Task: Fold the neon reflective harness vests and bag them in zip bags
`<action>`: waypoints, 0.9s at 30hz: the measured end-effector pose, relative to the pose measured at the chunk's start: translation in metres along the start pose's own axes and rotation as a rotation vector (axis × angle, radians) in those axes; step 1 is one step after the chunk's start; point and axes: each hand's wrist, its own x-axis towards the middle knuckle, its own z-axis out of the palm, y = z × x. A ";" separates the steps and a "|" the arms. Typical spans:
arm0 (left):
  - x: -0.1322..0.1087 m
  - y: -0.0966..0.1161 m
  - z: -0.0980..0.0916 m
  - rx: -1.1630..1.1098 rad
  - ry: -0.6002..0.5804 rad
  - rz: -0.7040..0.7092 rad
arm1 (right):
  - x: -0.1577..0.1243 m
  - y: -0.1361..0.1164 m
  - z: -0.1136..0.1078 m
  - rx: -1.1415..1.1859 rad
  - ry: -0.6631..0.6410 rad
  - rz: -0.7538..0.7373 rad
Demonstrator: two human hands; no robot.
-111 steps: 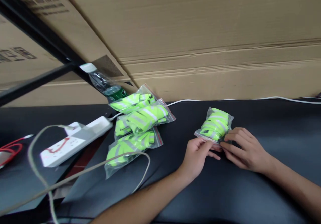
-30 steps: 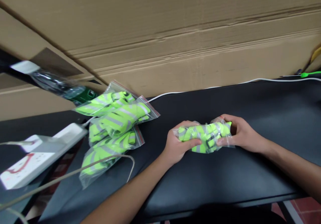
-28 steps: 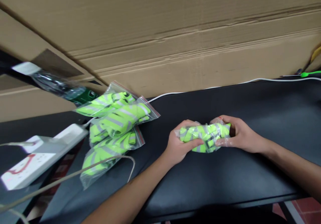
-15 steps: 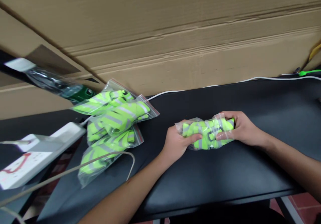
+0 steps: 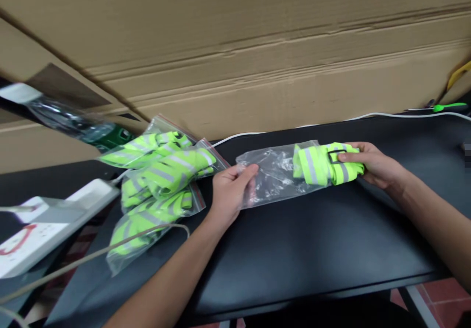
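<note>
My left hand (image 5: 230,190) pinches the closed end of a clear plastic bag (image 5: 270,173) that lies stretched across the black table (image 5: 312,249). My right hand (image 5: 373,164) grips a folded neon-green reflective strap bundle (image 5: 324,164) with grey stripes and a black buckle. Half of the bundle sticks out of the bag's open right end.
A pile of filled zip bags with green straps (image 5: 162,176) lies left of my left hand. Behind them rests a water bottle (image 5: 73,124). A white power strip (image 5: 44,220) and cords sit at far left. Cardboard boxes (image 5: 257,48) stand behind; a green-handled tool (image 5: 447,107) lies at back right.
The bundle was squeezed inside the bag between both hands. Now my hands have moved apart, the bag is stretched out, and the bundle has slid partly out to the right.
</note>
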 end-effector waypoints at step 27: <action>0.008 0.049 0.031 -0.377 -0.102 -0.024 | -0.006 0.022 0.009 -0.565 -0.237 -0.893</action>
